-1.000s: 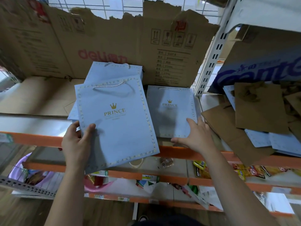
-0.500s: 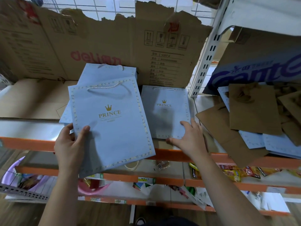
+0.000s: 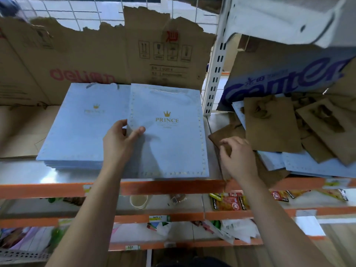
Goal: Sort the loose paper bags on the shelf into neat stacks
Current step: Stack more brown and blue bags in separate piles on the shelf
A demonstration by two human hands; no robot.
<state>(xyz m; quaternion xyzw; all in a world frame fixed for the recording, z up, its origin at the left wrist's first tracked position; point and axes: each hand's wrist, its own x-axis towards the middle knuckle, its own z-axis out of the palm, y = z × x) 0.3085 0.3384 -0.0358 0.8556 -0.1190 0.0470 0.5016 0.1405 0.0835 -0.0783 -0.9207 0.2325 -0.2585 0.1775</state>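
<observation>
Left hand (image 3: 120,143) pinches the blue bag (image 3: 173,143) to square it up; right hand (image 3: 238,158) reaches for a brown bag (image 3: 228,131), grip unclear.

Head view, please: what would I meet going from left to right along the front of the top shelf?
In order: stack of blue bags → left hand → blue Prince bag, pinched by that hand → right hand → loose brown paper bags.

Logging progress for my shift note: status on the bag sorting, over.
Left hand pinches blue bag by its edge. Right hand curled at a brown bag, grip unclear. Loose pile beyond it unsorted. Nothing in the way seen.
</observation>
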